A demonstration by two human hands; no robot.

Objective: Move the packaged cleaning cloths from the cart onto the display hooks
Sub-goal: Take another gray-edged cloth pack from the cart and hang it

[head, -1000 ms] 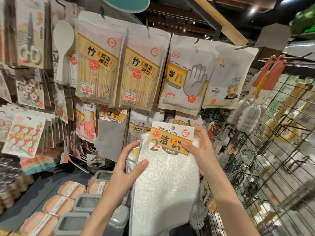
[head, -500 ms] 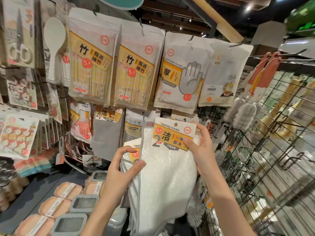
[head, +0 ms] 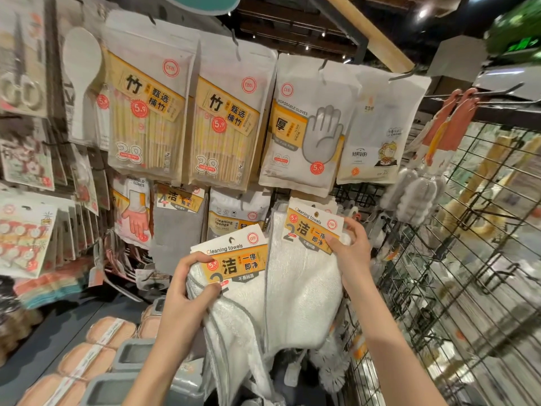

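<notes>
- Shop aisle, packed hook wall; disposable gloves pack (head: 304, 136) as landmark.
- Right hand (head: 351, 247) pinches hung cleaning towels pack (head: 310, 259) below it.
- Left hand (head: 187, 291) grips second pack (head: 234, 265), lower-left.
- Risk: card hole misses hook, pack drops.

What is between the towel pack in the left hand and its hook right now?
The right-hand towel pack, held by its header card in the right hand, hangs at the spot under the disposable gloves bag. It lies between the left hand's towel pack and that place. The hook itself is hidden.
</notes>
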